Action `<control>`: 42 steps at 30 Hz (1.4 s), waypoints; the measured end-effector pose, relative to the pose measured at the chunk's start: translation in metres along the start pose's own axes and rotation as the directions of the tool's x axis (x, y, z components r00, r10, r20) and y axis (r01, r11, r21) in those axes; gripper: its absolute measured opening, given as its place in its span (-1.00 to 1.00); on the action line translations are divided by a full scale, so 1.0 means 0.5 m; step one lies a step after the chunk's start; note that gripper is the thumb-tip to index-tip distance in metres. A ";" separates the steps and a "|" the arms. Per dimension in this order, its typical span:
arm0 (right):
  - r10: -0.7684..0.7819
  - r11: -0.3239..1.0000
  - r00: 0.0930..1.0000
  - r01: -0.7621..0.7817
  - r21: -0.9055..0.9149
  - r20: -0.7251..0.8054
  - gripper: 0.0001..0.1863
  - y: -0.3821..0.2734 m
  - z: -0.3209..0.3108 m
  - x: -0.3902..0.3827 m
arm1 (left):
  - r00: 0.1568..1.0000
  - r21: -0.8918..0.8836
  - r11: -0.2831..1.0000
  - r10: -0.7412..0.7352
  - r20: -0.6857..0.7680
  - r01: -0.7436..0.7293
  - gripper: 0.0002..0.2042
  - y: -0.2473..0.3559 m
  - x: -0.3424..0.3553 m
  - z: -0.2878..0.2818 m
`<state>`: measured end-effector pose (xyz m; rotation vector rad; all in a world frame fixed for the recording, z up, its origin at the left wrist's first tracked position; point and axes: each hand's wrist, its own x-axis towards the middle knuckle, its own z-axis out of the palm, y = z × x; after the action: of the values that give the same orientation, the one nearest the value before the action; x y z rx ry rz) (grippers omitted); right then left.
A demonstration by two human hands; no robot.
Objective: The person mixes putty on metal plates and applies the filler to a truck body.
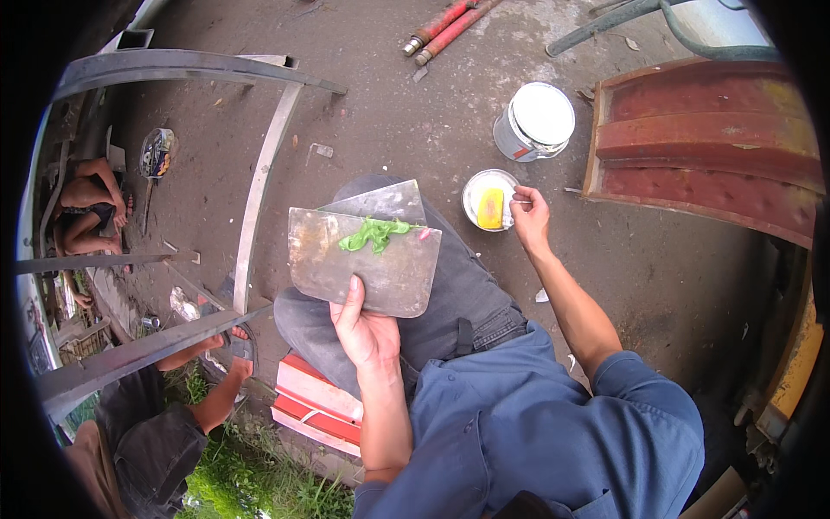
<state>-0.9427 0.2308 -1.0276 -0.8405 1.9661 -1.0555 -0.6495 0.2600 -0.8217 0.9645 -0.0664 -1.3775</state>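
My left hand (370, 336) grips a flat grey metal plate (372, 281) from below, thumb on top, above my lap. A crumpled-looking smear of bright green paste (373, 234) lies on its upper part, and a small pink dab (424, 233) sits near its right edge. A second thin plate (385, 201) shows partly behind the first. Out to the right, my right hand (531, 221) is closed at the rim of a shallow round white dish (468, 203); what its fingers pinch is too small to make out. Inside the dish lies a yellow oblong thing (491, 208).
A lidded white bucket (543, 114) stands beyond the dish. Curved red metal panel (709, 156) at right; red tubes (441, 30) at the back. Metal frame bars (259, 199) cross the left side, near one person's legs (164, 432); another person (91, 208) crouches farther left.
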 end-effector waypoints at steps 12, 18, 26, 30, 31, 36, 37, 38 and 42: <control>-0.169 0.705 0.885 -0.199 0.680 0.434 -0.56 -0.447 0.120 -0.198 | 0.991 -0.182 0.982 -0.023 0.129 0.047 -0.54 0.026 -0.049 0.057; -0.390 0.697 0.887 0.109 0.709 0.247 -0.66 -0.505 -0.016 -0.122 | 0.920 -0.114 0.913 0.391 -0.034 -0.392 -0.65 0.119 -0.021 0.033; -0.396 0.686 0.821 -0.034 0.727 0.412 -0.74 -0.580 0.122 -0.248 | 0.785 -0.135 0.773 0.615 -0.080 -0.620 -0.70 0.120 -0.027 0.065; -0.299 0.682 0.785 -0.222 0.697 0.543 -0.75 -0.567 0.159 -0.248 | 0.765 -0.130 0.755 0.637 -0.090 -0.643 -0.70 0.109 -0.037 0.052; -0.242 0.684 0.764 -0.303 0.664 0.598 -0.75 -0.562 0.167 -0.246 | 0.765 -0.135 0.753 0.638 -0.090 -0.644 -0.69 0.105 -0.039 0.044; -0.217 0.656 0.698 -0.414 0.631 0.683 -0.74 -0.544 0.195 -0.251 | 0.608 0.017 0.608 0.794 0.025 -0.794 -0.66 0.086 -0.048 0.017; -0.226 0.641 0.662 -0.452 0.621 0.715 -0.75 -0.541 0.198 -0.253 | 0.596 0.041 0.594 0.801 0.051 -0.803 -0.65 0.086 -0.051 0.016; -0.236 0.626 0.625 -0.488 0.608 0.744 -0.75 -0.540 0.201 -0.256 | 0.578 0.048 0.577 0.815 0.038 -0.816 -0.65 0.086 -0.054 0.026; -0.272 0.608 0.595 -0.503 0.614 0.756 -0.76 -0.544 0.217 -0.282 | 0.526 0.204 0.502 0.847 0.083 -0.841 -0.67 0.064 -0.049 0.022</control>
<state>-0.7258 0.1807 -0.7905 -0.4708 0.5948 -1.0336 -0.6366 0.2711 -0.7833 0.9292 -0.6184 -0.4144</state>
